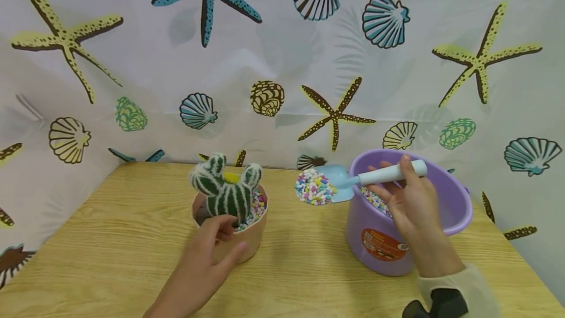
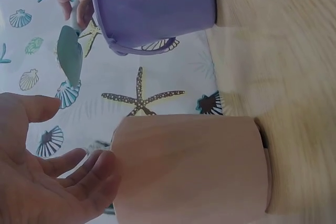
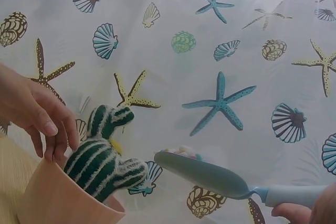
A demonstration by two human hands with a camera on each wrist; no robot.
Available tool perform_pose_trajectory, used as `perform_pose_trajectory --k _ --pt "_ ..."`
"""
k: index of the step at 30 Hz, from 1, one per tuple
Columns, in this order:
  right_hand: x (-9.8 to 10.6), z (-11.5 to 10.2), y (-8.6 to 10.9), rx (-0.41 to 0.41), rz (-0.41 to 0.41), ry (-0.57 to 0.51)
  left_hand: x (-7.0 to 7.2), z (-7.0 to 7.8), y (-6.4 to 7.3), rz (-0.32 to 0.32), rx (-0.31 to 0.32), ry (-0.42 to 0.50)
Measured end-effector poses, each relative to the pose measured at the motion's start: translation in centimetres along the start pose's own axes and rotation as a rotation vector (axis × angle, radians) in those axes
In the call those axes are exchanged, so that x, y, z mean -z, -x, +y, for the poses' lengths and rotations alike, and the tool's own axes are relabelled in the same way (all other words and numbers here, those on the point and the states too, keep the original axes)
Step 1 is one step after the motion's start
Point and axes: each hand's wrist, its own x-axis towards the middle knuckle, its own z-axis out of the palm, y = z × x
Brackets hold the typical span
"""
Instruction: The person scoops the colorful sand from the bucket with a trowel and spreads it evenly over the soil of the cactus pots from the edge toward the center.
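Note:
My right hand (image 1: 417,202) holds a light blue toy shovel (image 1: 342,180) by its pale handle, thumb on top. Its scoop carries a heap of multicoloured pebbles (image 1: 314,188) and points left, in front of the purple bucket's near rim. On the left stands a peach-coloured pot (image 1: 251,247) with a green knitted cactus (image 1: 227,202) and similar pebbles inside. My left hand (image 1: 207,249) is at the pot's near rim, fingers loosely bent beside the cactus base and thumb apart. In the right wrist view, the left fingertips (image 3: 50,153) are right at the rim.
A purple bucket (image 1: 375,254) with an orange-red label stands on the wooden table (image 1: 110,239) at the right, pebbles (image 1: 375,200) inside it. Behind the table hangs a white cloth (image 1: 282,53) printed with starfish and shells.

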Motion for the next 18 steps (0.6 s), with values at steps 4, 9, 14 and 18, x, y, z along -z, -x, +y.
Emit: perform_pose_trajectory --k 4,9,14,18 --pt "-0.5 0.5 0.1 0.007 -0.005 0.053 0.2 -0.9 0.1 0.075 -0.047 -0.066" --pt "-1.2 1.1 0.2 0.018 -0.013 0.08 0.7 -1.8 -0.1 0.142 -0.071 -0.113" --pt "-1.6 1.6 0.2 0.021 -0.015 0.101 1.2 -2.7 -0.5 0.186 -0.044 -0.153" --pt "-1.9 2.0 0.3 0.036 -0.022 0.13 1.7 -3.7 -1.1 0.174 -0.008 -0.143"
